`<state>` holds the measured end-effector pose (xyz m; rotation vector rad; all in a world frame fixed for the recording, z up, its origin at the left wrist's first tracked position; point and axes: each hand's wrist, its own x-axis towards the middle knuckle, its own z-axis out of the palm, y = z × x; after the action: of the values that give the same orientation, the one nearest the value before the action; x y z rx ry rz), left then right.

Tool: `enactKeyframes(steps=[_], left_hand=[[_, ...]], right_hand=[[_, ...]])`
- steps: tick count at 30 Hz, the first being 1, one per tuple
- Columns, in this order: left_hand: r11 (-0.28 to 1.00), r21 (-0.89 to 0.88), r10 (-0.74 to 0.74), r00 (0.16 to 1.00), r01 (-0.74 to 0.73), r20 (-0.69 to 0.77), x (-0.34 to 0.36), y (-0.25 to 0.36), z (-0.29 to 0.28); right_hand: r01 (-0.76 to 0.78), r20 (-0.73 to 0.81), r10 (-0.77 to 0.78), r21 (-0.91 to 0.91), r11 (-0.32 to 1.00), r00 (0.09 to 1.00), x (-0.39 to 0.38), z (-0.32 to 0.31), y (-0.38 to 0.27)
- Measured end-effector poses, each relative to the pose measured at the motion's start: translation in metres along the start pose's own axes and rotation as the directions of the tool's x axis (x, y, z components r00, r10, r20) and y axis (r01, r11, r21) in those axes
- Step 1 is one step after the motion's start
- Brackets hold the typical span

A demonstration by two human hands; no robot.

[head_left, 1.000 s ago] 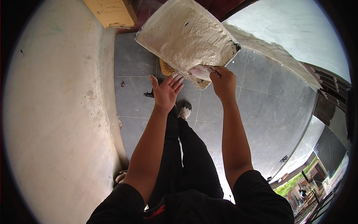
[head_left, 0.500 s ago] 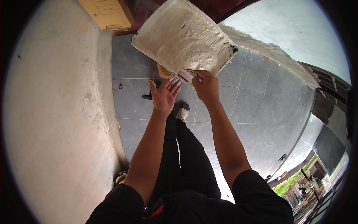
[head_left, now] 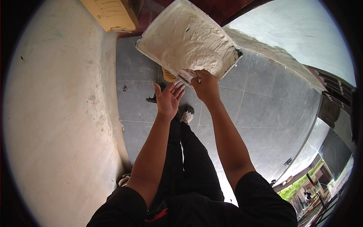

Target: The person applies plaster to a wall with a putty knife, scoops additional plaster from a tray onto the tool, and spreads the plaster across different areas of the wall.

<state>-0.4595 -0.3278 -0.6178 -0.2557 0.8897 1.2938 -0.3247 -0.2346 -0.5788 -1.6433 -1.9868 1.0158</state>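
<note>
Pinching flat scraper at tray edge, right hand grip closed; left hand (palm up) spread

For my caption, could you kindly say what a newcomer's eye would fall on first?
Probably the large rectangular tray at top centre, spread with thick off-white paste. At its near edge, the right hand grips a flat, paste-smeared tool, with the open, white-smudged left hand beside it. At upper left is a tan cardboard box.
</note>
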Motion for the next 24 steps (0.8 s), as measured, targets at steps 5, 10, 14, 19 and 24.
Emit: enactKeyframes(steps=[5,10,14,19,24], left_hand=[[1.000,-0.001,-0.007,1.000,0.007,-0.025,-0.002,0.002,-0.001],[1.000,0.007,0.004,1.000,-0.004,-0.012,-0.001,0.000,0.001],[1.000,0.012,0.011,1.000,-0.010,-0.009,-0.003,-0.002,0.003],[1.000,-0.004,0.022,1.000,-0.022,-0.011,-0.003,-0.003,0.003],[1.000,0.005,0.022,1.000,-0.022,-0.005,-0.005,-0.004,0.004]], right_hand=[[-0.104,-0.093,0.110,0.072,0.992,0.990,-0.008,-0.023,0.004],[-0.130,0.032,0.133,-0.086,0.988,0.991,-0.020,-0.024,0.028],[-0.146,0.014,0.146,-0.018,0.989,0.989,-0.016,-0.038,0.029],[-0.049,0.109,0.057,-0.070,0.996,0.992,-0.022,-0.026,0.028],[-0.087,0.114,0.096,-0.082,0.993,0.989,-0.025,-0.030,0.030]])
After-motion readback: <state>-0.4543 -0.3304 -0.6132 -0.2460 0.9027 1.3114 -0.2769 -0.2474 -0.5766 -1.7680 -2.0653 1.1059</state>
